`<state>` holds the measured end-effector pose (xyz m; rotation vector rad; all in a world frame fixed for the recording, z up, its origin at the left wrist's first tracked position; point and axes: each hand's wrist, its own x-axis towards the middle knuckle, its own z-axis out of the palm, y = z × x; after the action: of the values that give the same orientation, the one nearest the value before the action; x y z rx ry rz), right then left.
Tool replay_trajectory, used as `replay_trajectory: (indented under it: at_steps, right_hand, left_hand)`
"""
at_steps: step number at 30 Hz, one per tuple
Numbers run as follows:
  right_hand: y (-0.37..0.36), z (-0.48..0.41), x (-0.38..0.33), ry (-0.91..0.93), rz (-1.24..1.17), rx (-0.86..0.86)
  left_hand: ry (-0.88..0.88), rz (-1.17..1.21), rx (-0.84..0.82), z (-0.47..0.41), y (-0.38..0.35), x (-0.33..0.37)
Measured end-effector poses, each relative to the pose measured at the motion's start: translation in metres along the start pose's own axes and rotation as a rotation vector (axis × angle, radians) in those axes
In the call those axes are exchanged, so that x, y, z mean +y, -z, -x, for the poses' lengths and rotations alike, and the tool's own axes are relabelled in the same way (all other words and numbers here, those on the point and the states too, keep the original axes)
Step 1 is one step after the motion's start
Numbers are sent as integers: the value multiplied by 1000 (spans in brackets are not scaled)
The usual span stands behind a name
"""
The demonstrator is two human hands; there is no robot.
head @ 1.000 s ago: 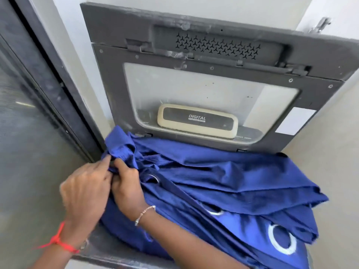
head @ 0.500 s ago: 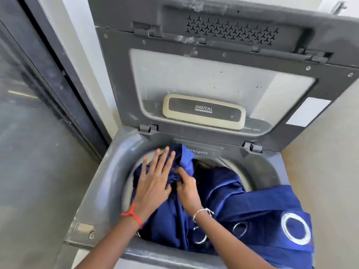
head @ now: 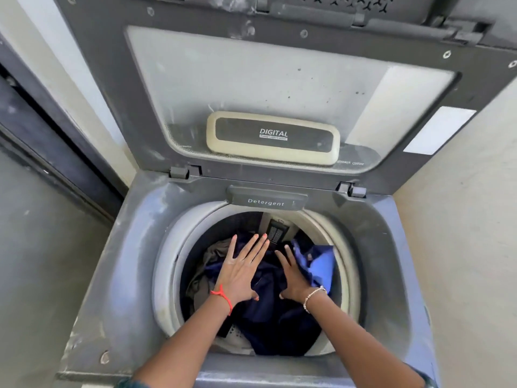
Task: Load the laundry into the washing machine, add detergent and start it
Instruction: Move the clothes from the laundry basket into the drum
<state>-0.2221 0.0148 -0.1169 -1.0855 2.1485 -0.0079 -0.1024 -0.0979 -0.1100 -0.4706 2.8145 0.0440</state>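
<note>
A grey top-loading washing machine [head: 134,242] stands with its lid [head: 268,79] raised upright. Blue curtain fabric [head: 279,317] lies inside the round drum, with a brownish garment [head: 215,253] at its left. My left hand [head: 240,270], with a red thread at the wrist, presses flat on the blue fabric, fingers spread. My right hand [head: 293,275], wearing a beaded bracelet, also lies flat on the fabric, beside a lighter blue fold [head: 321,267]. At the drum's back rim sits a flap marked Detergent [head: 265,201].
A dark door frame [head: 42,152] runs along the left beside a grey floor. A beige wall [head: 461,219] closes in on the right. On the lid, a cream-framed panel reads DIGITAL [head: 273,137].
The blue fabric went from piled over the machine's top to down inside the drum. Both hands moved from gripping its edge to pressing flat on it, deeper in the drum.
</note>
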Motion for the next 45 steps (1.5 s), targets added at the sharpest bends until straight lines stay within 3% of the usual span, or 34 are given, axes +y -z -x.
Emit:
replay_trajectory:
  at_steps: [3, 7, 11, 13, 17, 23, 27, 31, 37, 42, 45]
  right_hand:
    - [9, 4, 4, -34, 16, -96]
    - [21, 15, -3, 69, -52, -139]
    - [28, 34, -5, 122, 357, 103]
    - [32, 46, -4, 94, 423, 165]
    - [50, 79, 2, 87, 274, 291]
    - [87, 153, 49, 49, -37, 616]
    - [90, 200, 125, -115, -255, 814]
    - [60, 229, 218, -340, -411, 832]
    - [-12, 221, 345, -515, -619, 735]
    - [-94, 153, 410, -581, -693, 617]
    - [-151, 94, 434, -555, -687, 557]
  left_hand:
    - [-9, 5, 16, -1, -1, 4]
    - [-28, 10, 65, -1, 6, 14]
    - [-33, -24, 102, 2, 20, 28]
    - [-22, -37, 78, 4, 31, 37]
    - [-15, 54, 162, 3, 56, 57]
    - [-203, 174, 329, -12, 131, 130]
    - [-418, 277, 367, -35, 174, 213]
    - [-567, 285, 279, -72, 179, 309]
    - [-641, 227, -27, -157, 88, 417]
    - [-604, 18, -74, -203, -44, 448]
    - [-664, -27, 0, -219, -126, 451]
